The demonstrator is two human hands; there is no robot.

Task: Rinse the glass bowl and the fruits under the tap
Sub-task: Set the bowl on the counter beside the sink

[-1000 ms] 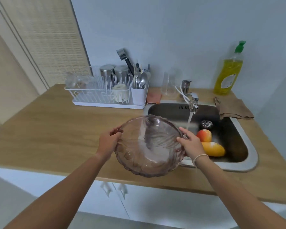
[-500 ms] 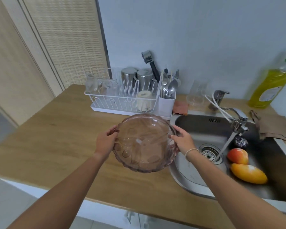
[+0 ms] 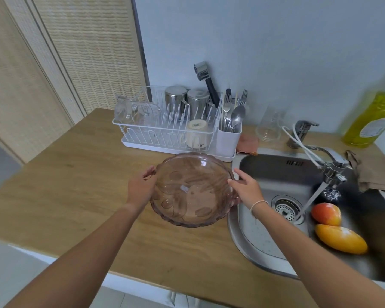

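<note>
Wooden desk (image 3: pixel 76 185) carries the glass bowl (image 3: pixel 192 190), held by the left hand (image 3: pixel 140 187) and right hand (image 3: pixel 247 190). Next job, probably: wash the fruits (image 3: pixel 326 213) under the running tap (image 3: pixel 329 167).

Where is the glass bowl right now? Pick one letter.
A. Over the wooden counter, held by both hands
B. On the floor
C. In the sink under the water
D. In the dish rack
A: the left hand and right hand hold the glass bowl over the counter, left of the sink.
</note>
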